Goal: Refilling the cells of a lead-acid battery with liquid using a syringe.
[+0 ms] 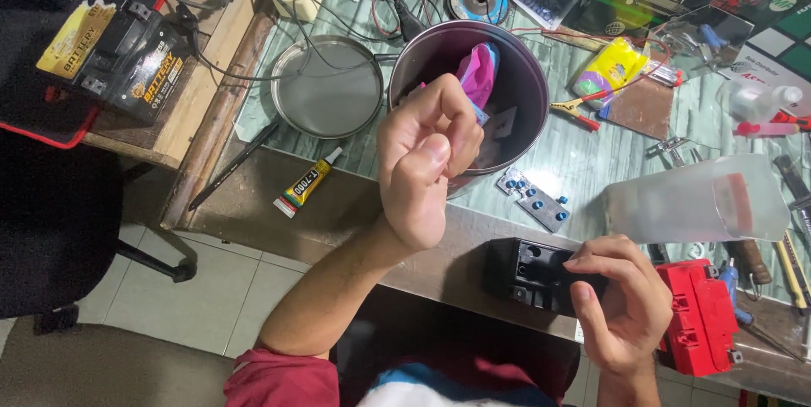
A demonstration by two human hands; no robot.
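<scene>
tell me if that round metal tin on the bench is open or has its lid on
Open. The round tin has no lid on, and its inside shows, with a pink wrapper in it. A round metal lid lies beside it.

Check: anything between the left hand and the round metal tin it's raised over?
Nothing visible. The left hand hangs closed above the near rim of the round metal tin, with no object between them. The right hand grips the black plastic box at the table edge.
</scene>
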